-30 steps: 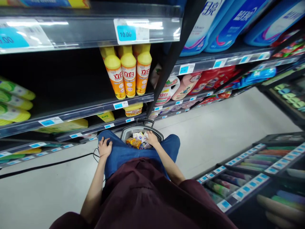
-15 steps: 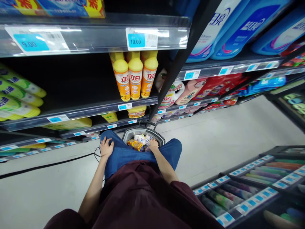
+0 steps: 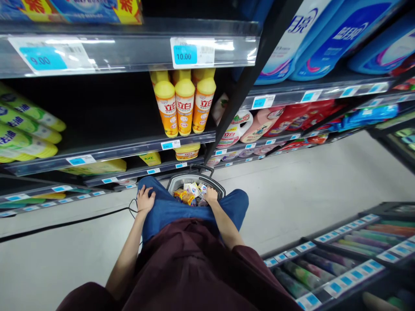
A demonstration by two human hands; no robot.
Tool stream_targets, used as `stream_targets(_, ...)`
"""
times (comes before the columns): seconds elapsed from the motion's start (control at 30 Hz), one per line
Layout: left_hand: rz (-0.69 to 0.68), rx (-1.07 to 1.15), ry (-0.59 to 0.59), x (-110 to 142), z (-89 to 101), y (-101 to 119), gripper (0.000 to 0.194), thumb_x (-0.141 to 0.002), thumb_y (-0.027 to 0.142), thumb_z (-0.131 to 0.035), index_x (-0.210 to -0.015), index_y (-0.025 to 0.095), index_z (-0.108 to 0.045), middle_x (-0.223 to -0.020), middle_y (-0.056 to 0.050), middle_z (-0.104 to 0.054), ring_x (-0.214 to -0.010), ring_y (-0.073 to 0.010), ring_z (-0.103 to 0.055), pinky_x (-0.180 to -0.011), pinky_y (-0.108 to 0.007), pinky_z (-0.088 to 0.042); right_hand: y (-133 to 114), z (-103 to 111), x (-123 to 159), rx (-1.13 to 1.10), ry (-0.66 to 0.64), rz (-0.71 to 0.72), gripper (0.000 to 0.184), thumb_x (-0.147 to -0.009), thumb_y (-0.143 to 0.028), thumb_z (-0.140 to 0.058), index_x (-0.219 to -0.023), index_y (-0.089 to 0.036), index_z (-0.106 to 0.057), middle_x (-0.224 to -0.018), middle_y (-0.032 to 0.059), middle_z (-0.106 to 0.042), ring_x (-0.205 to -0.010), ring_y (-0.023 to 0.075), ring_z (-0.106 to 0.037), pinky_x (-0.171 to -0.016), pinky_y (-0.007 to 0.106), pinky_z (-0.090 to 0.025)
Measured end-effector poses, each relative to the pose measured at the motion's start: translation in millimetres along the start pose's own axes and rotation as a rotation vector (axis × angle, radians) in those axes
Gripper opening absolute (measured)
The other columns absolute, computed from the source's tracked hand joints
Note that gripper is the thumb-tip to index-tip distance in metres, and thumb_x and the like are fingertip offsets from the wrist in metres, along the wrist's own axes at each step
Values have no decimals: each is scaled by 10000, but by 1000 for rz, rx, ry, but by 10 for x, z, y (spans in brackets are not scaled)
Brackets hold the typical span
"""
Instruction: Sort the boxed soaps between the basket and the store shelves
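My left hand (image 3: 145,200) lies on my left knee with its fingers spread over the blue trousers (image 3: 151,222). Between my knees is a grey shopping basket (image 3: 168,183) with a dark handle (image 3: 205,167). Inside it lie small white packs (image 3: 193,189) and yellow-orange packs (image 3: 188,198), too small to name. My right hand (image 3: 211,195) is at the basket's right side, above the packs, its fingers curled down. What those fingers hold, if anything, is hidden.
Shelves ahead carry yellow dish soap bottles (image 3: 184,108), green-yellow bottles (image 3: 29,125) and large blue detergent bottles (image 3: 337,43). A black cable (image 3: 65,223) crosses the floor (image 3: 292,185) at left. Another low shelf rack (image 3: 350,276) stands at the right, behind me.
My right hand has risen slightly and drawn to the right within the basket, its fingers now more curled. My left hand stays on the knee. The view has shifted very slightly.
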State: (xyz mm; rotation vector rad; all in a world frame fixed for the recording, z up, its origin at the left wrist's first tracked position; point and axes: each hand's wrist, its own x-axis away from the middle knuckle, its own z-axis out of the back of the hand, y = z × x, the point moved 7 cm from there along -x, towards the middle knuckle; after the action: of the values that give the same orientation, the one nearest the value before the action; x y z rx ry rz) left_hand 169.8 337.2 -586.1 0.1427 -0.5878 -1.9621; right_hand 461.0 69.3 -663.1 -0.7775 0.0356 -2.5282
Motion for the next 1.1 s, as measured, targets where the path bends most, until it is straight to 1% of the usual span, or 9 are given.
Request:
stream_targets(0.2,-35,-18,46,32,78,104,369,-910,310,-488,-1179,177,-703,-1493,-151,-551,-1446,-332,-427,-1220,-501,-316,76,153,62,-204,19,-51,357,-851,-280,-699,-1180,-145,-683,-1132,201,-748,-1121,319,-712,-951,363,-526)
stream_targets(0.37,-240,-7,42,229,143,514,392,-923,286,-471,-1248,166,-655,-1428,-143,-592,-1444,-331,-412,-1235,-488,-288,-96,202,267,-531,86,-1,303,-820,-339,-706,-1061,-156,-721,-1038,168,-777,-1078,321,-720,-983,392,-522)
stream_targets(0.57,-506,226,-193,784,-170,1221,675,-823,341,-737,-1451,253,-504,-1593,-123,-415,-1473,-337,-381,-1231,-512,-315,-504,15,691,-1046,114,102,353,-865,-455,-591,-1085,-195,-683,-1026,93,-769,-843,267,-741,-716,386,-618)
stream_targets(0.63,-558,349,-257,912,-295,1358,809,-756,326,-814,-1483,268,-464,-1636,-130,-340,-1497,-347,-350,-1229,-531,-323,-640,-55,831,-1192,80,142,363,-832,-484,-641,-1061,-205,-685,-945,75,-761,-738,258,-721,-613,378,-609)
stream_targets(0.7,-574,458,-257,956,-358,1404,799,-758,311,-816,-1476,261,-470,-1637,-148,-330,-1504,-347,-345,-1229,-536,-326,-742,-64,943,-1329,58,208,336,-776,-456,-735,-1005,-214,-698,-878,50,-744,-729,243,-703,-646,369,-606)
stream_targets(0.8,-513,609,-201,892,-348,1335,703,-776,314,-798,-1418,240,-524,-1570,-170,-418,-1475,-346,-394,-1218,-543,-338,-816,-21,1044,-1456,-14,290,344,-728,-401,-812,-1005,-226,-707,-911,31,-725,-824,228,-693,-740,345,-598)
stream_targets(0.87,-394,750,-250,814,-363,1247,770,-723,348,-842,-1413,246,-517,-1537,-175,-446,-1434,-360,-446,-1150,-544,-425,-855,-8,1084,-1502,-153,328,427,-719,-401,-832,-1092,-245,-692,-981,26,-715,-838,212,-687,-705,318,-597)
stream_targets(1.0,-174,1141,-524,775,-469,1190,1093,-571,450,-934,-1510,274,-401,-1522,-176,-487,-1364,-376,-525,-1060,-496,-509,-843,36,1128,-1642,-322,376,615,-692,-359,-872,-1252,-284,-629,-1214,39,-663,-890,187,-686,-722,326,-635)
stream_targets(1.1,-44,1361,-732,848,-595,1225,965,-665,613,-828,-1464,191,-489,-1461,-193,-577,-1342,-391,-548,-1082,-508,-491,-768,-23,1117,-1727,-341,302,655,-670,-344,-888,-1264,-288,-619,-1298,48,-644,-943,207,-702,-710,336,-651)
